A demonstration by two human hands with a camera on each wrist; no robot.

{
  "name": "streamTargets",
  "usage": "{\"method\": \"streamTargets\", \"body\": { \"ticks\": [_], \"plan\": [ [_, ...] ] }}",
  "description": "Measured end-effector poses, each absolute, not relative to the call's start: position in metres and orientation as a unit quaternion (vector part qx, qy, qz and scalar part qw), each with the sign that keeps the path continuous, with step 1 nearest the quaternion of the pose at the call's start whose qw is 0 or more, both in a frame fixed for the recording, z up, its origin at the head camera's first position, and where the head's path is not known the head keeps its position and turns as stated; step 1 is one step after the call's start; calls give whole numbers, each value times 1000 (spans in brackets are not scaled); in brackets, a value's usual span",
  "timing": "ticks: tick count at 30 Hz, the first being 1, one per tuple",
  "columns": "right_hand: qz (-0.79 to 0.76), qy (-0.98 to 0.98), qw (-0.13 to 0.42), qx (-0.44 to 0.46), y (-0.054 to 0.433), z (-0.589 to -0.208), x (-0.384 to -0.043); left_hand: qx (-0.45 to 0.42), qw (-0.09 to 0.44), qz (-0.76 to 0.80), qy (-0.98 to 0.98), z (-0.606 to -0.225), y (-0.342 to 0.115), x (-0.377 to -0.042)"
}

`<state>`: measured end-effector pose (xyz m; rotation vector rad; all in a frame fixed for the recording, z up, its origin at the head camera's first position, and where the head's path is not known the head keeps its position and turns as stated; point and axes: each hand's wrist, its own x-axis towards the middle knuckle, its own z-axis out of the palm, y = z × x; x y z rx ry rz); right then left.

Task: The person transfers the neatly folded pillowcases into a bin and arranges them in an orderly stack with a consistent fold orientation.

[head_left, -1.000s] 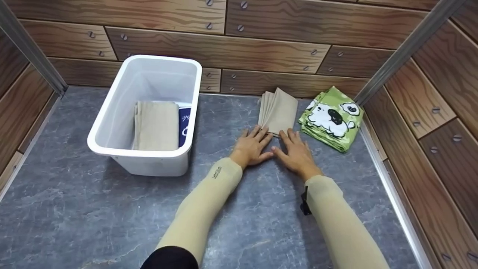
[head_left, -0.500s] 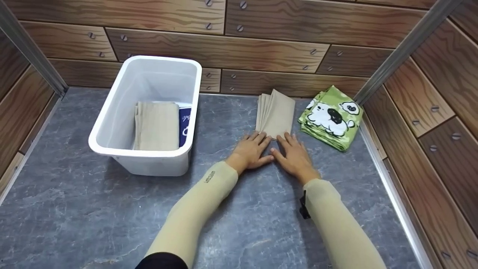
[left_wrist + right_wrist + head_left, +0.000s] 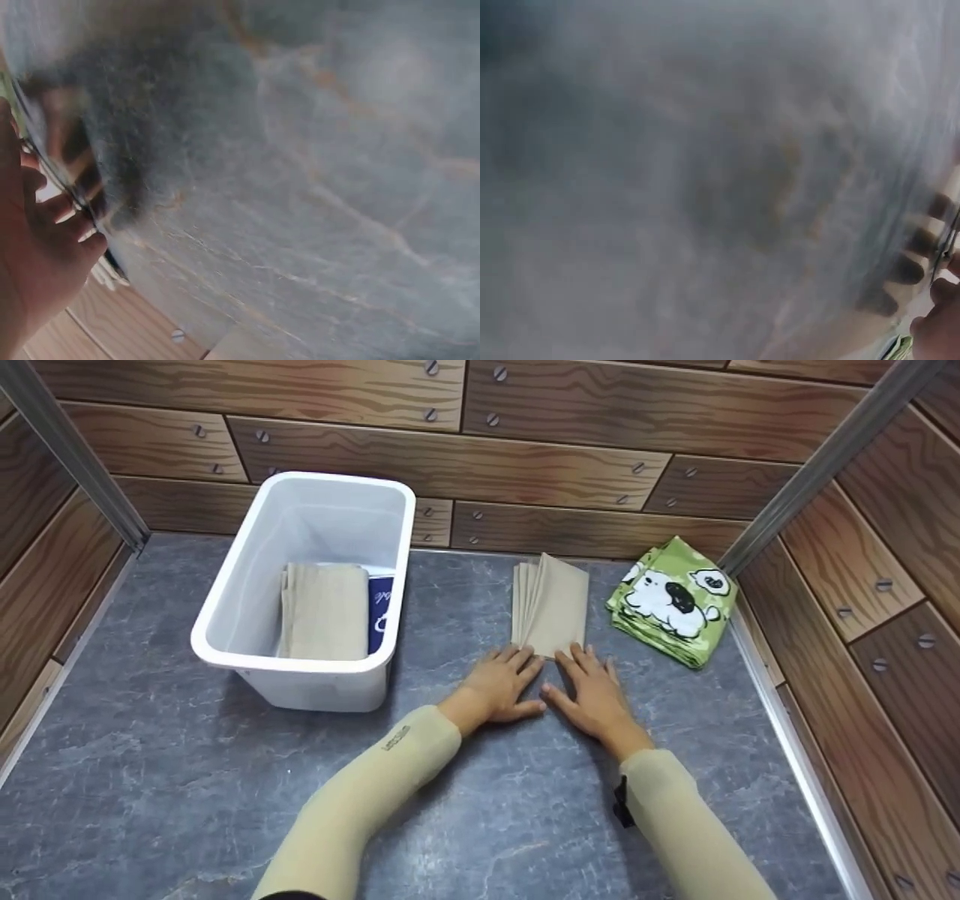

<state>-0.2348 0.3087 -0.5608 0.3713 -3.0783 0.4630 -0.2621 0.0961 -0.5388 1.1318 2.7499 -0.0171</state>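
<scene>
A folded beige cloth (image 3: 556, 607) lies on the grey marbled surface, its pleated layers fanned along the left side. Fingertips of my left hand (image 3: 499, 688) rest at the left part of its near edge. My right hand (image 3: 596, 697) touches the same edge further right. Both hands lie palm down with fingers extended, thumbs pointing at each other and slightly apart. In the left wrist view the left hand (image 3: 49, 255) shows at the left border; only part of the right hand (image 3: 939, 326) appears at the right wrist view's edge.
To the right lies a folded green cloth (image 3: 671, 600) with a cartoon dog print. A white plastic bin (image 3: 300, 664) at the left holds a folded beige cloth (image 3: 330, 611) and a dark blue printed item (image 3: 381, 607). Wood-patterned walls (image 3: 555, 472) bound the back and sides.
Both hands have drawn back toward the person, and the beige cloth has slid with them, away from the back wall. The bin and green cloth have stayed put.
</scene>
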Motion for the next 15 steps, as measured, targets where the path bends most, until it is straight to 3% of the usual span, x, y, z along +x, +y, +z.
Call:
{"method": "streamTargets", "body": {
  "ticks": [15],
  "plan": [
    [152, -979, 9, 134, 298, -561, -214, 386, 85, -17, 919, -540, 80, -232]
  ]
}}
